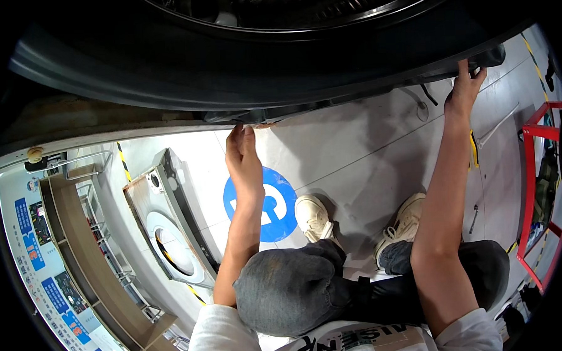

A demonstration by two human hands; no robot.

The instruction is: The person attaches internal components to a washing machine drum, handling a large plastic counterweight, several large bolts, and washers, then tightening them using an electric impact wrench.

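A large black washing machine tub [258, 73] fills the upper part of the view, with the metal drum's rim [312, 28] showing above. My left hand [244, 158] reaches up to the tub's lower edge, thumb and finger against it, the other fingertips hidden. Further right, my right hand [464, 91] grips the tub's underside beside a dark rounded part [490, 56]. One finger of it points up along the black surface, and the thumb stands apart. Part of its grip is hidden behind the tub. A short black hose or cable end [428, 95] hangs between the hands.
A washing machine front panel [146, 209] with a round opening lies on the floor at left, by a wooden shelf [86, 247]. Long [499, 125] and short wrenches [474, 219] lie at right, near a red metal frame [530, 183]. My shoes [313, 218] stand below.
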